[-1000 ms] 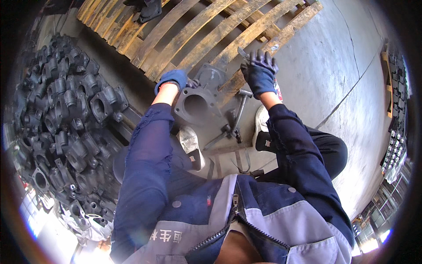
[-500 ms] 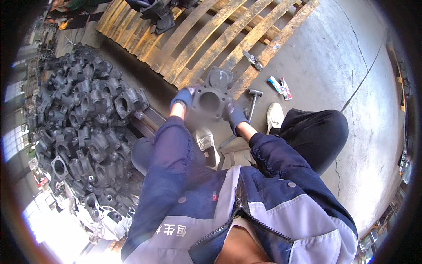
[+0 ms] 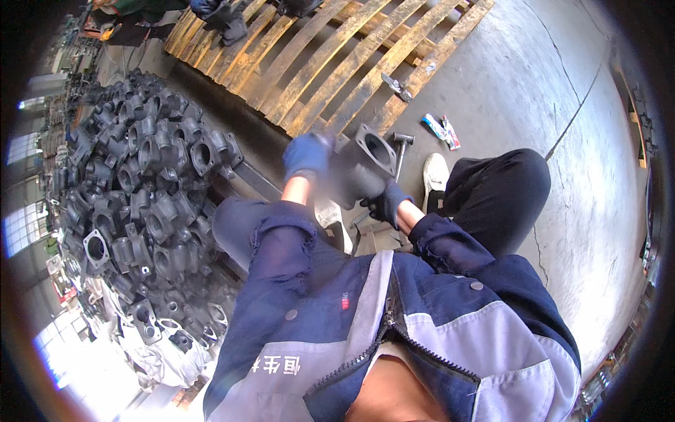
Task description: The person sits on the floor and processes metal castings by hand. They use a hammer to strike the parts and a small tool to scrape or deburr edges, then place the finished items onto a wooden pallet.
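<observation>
A dark grey metal pipe casting [image 3: 351, 172] is held in front of me above the floor, tilted, with motion blur on its body. Its square flange with a round bore faces up and to the right. My left hand [image 3: 307, 156], in a blue glove, is closed against the casting's left side; its fingertips are blurred and partly hidden. Lower down on the right, my right hand [image 3: 385, 202], gloved too, grips the casting's near end. Just beyond it lies a hammer [image 3: 402, 144] on the floor, its handle partly covered.
A large heap of similar castings [image 3: 140, 183] rises on my left. Ahead lies a wooden pallet [image 3: 337, 63] with dark parts at its far left and a small metal tool [image 3: 396, 88] on its right edge. Blue, white and red packets [image 3: 441, 131] lie on the floor.
The casting has turned in my hands: its flange was facing me and now tips up to the right. My left hand has shifted slightly right, and my right hand lower and to the right.
</observation>
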